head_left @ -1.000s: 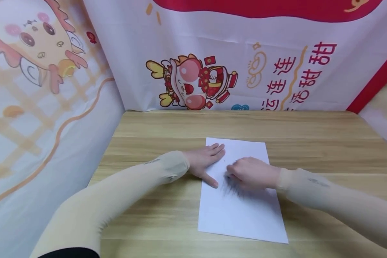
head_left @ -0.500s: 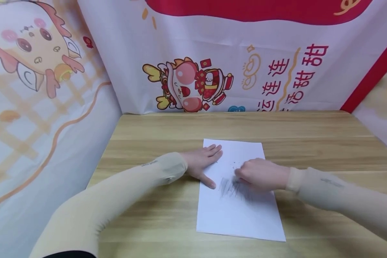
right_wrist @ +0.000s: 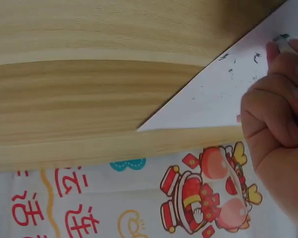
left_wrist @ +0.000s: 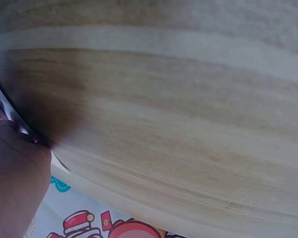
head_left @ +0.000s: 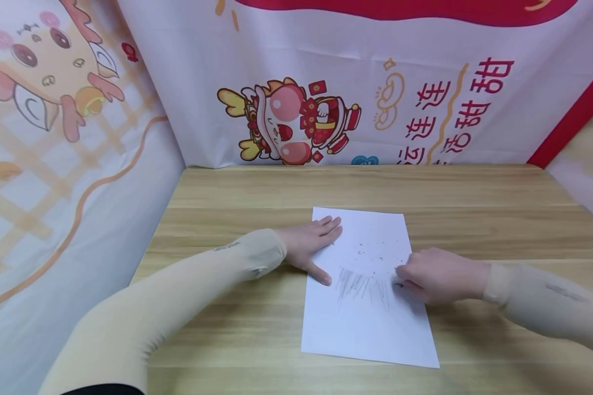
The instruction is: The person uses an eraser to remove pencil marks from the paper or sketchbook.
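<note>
A white sheet of paper lies on the wooden table, with grey pencil strokes across its middle. My left hand rests flat on the sheet's left side, fingers spread and thumb apart. Near the right edge of the paper, my right hand is curled, pinching a small white eraser between thumb and fingers. Most of the eraser is hidden by the hand, and its end is at the paper. Dark eraser crumbs are scattered around it and over the upper part of the sheet.
The wooden table extends around the paper on all sides. Behind it hangs a white cloth printed with a red cartoon figure and red characters. Another printed cloth borders the left side.
My right hand has swept right with the eraser to the sheet's right edge. The strokes it covered now show, looking paler, and more crumbs lie about. My left hand stays on the paper.
</note>
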Motion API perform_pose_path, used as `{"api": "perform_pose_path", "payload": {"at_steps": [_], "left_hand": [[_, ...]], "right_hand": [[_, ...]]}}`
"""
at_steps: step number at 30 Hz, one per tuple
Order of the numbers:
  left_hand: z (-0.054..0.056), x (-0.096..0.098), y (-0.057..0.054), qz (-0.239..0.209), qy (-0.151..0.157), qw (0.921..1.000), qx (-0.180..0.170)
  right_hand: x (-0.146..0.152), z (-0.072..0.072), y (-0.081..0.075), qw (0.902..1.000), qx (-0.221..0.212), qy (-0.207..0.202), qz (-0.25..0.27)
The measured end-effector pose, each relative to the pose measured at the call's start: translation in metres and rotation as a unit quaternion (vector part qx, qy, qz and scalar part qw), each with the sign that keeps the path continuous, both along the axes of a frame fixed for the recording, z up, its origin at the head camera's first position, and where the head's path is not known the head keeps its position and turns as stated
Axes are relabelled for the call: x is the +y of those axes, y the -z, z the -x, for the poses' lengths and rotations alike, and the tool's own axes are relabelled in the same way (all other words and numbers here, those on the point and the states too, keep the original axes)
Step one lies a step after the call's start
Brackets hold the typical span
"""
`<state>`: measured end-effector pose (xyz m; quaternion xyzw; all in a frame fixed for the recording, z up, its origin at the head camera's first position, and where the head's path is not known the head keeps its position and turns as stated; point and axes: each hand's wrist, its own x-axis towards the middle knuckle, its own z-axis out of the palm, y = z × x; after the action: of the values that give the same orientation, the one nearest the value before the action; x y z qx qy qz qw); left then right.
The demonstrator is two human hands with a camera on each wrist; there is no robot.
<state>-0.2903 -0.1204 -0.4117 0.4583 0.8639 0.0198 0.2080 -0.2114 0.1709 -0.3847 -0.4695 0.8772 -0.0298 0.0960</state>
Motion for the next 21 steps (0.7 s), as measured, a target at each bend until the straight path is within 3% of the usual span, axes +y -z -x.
{"api": "perform_pose_path", "payload": {"at_steps": [4, 10, 13, 17, 21], "left_hand": [[-0.001, 0.0, 0.0, -0.002, 0.002, 1.0, 0.001], [0.001, -0.003, 0.0, -0.008, 0.013, 0.9998, 0.01], [0.001, -0.003, -0.001, -0.014, 0.012, 0.9998, 0.001], [0.0, -0.001, -0.002, -0.016, 0.01, 0.9998, -0.004], [0.0, 0.001, -0.002, -0.003, 0.001, 1.0, -0.004]], "right_hand": [[-0.005, 0.001, -0.003, 0.9998, 0.01, 0.001, 0.017], [-0.06, 0.025, 0.004, 0.997, 0.031, 0.013, 0.069], [-0.078, 0.031, 0.01, 0.9981, 0.022, 0.013, 0.056], [-0.07, 0.024, 0.011, 0.9995, 0.006, 0.012, 0.028], [-0.038, 0.01, 0.006, 0.9998, -0.008, 0.014, 0.007]]}}
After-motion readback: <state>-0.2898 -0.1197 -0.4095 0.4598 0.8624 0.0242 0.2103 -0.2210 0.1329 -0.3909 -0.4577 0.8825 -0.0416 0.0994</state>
